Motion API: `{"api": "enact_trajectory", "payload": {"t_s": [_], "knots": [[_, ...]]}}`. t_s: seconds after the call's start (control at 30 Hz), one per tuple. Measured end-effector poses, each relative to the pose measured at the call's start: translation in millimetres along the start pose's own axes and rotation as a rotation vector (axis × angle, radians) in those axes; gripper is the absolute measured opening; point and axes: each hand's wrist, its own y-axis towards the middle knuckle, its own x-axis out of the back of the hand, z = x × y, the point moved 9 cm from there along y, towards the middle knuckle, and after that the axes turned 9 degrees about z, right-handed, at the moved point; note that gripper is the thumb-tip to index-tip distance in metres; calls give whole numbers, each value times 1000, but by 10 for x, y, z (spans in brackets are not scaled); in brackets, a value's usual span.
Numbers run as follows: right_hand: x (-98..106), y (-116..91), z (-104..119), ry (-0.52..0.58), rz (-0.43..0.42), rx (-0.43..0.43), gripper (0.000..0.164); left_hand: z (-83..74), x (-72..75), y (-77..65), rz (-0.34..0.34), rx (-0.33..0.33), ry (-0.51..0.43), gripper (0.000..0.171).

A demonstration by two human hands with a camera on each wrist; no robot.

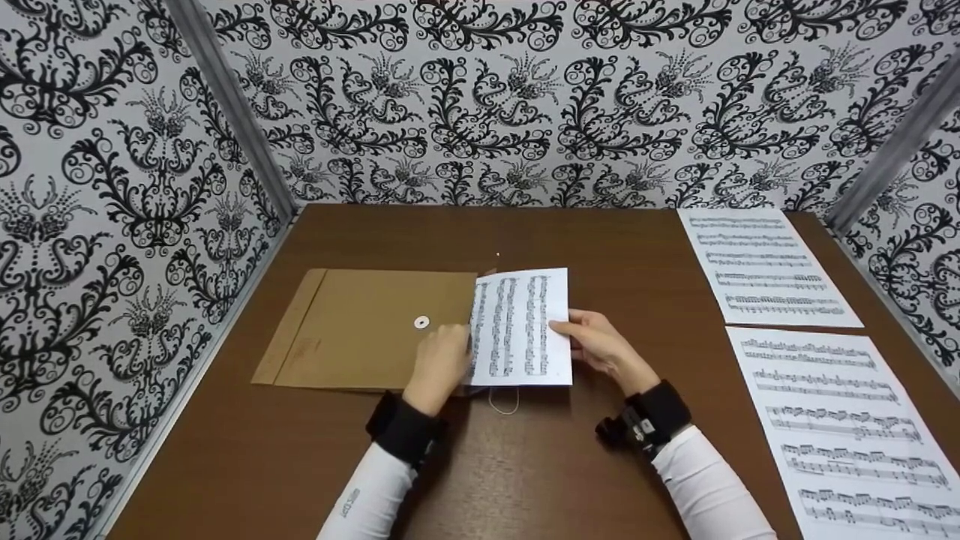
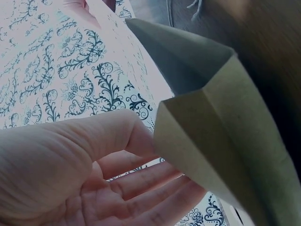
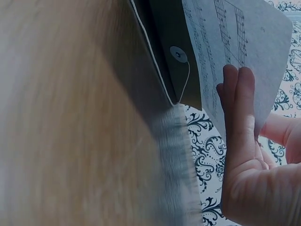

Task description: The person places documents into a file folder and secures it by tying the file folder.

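Note:
A brown kraft envelope (image 1: 360,337) lies on the table with its mouth towards the right; a white round button is on its upper face. In the left wrist view the mouth of the envelope (image 2: 221,127) gapes, and my left hand (image 1: 442,360) pinches the upper edge between thumb and fingers. A sheet of music (image 1: 523,330) is partly inside the mouth, its staves turned sideways. My right hand (image 1: 602,346) holds the sheet's outer right edge, thumb on top, fingers (image 3: 243,99) against the underside. The envelope hides the sheet's inner end.
Two more music sheets lie on the right of the table, one at the back (image 1: 772,266) and one nearer (image 1: 847,427). A thin string (image 1: 505,409) loops out below the envelope's mouth. Patterned walls (image 1: 480,97) stand behind and at both sides of the brown table (image 1: 600,247).

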Motion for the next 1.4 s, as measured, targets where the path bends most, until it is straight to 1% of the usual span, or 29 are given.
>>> {"api": "enact_trajectory", "payload": {"t_s": [0.3, 0.5, 0.77, 1.13, 1.4], "knots": [[-101, 96, -2, -8, 5, -10, 47, 2, 21, 8, -18, 8, 19, 6], [-176, 149, -11, 16, 19, -9, 47, -2, 28, 5, -3, 2, -3, 6], [-266, 208, -28, 34, 28, 0, 47, -10, 14, 2, 4, -28, -12, 9], [-357, 279, -20, 41, 19, -1, 45, 7, 23, 12, 1, -25, -20, 5], [-427, 340, -27, 45, 12, 8, 44, 2, 46, 1, 9, -22, -15, 6]]}}
